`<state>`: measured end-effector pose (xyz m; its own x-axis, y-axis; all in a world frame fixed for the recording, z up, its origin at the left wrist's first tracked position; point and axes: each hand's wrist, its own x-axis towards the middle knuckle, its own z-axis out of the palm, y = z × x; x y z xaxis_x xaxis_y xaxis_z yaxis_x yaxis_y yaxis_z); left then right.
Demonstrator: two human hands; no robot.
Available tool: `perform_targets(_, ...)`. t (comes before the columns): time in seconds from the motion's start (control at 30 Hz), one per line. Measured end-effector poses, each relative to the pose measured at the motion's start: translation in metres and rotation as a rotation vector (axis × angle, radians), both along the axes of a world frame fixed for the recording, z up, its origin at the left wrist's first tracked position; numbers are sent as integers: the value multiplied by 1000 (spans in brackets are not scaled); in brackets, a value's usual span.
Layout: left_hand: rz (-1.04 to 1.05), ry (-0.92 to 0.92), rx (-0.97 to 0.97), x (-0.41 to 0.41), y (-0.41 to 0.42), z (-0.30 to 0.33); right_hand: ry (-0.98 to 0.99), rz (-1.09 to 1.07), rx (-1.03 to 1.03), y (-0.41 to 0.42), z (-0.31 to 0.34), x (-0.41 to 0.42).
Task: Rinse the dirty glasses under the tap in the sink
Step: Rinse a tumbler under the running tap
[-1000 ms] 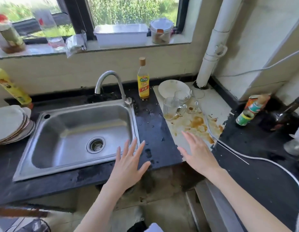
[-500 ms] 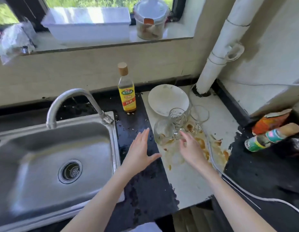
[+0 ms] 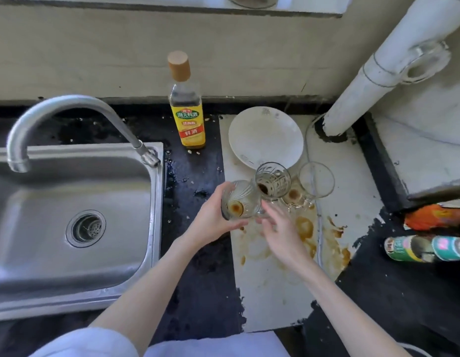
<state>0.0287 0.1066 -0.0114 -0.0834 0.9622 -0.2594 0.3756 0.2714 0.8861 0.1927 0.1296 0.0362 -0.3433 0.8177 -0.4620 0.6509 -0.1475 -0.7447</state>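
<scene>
Left hand now grips the nearest dirty glass, fingers curled round its side; half a second ago it hovered flat beside the glass. Right hand sits just right of the glass, fingers loosely spread near its base; contact unclear, holding nothing I can confirm. Brown residue in the glass bottom. Just beyond the hands: second glass with dark dregs, third glass to its right, both standing on the stained bench. Sink and tap are well left of the left hand, no water visible. Reads as pickup done, carry to the tap next.
</scene>
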Motion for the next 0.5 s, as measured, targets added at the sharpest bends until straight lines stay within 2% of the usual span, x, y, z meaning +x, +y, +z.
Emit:
perform_targets(0.23,116,-52,102,-36,-49,15,46,58,48,-28,12,-36)
perform_targets(0.5,178,-83,145,-133,-118,10,43,157,123,-69,22,-130)
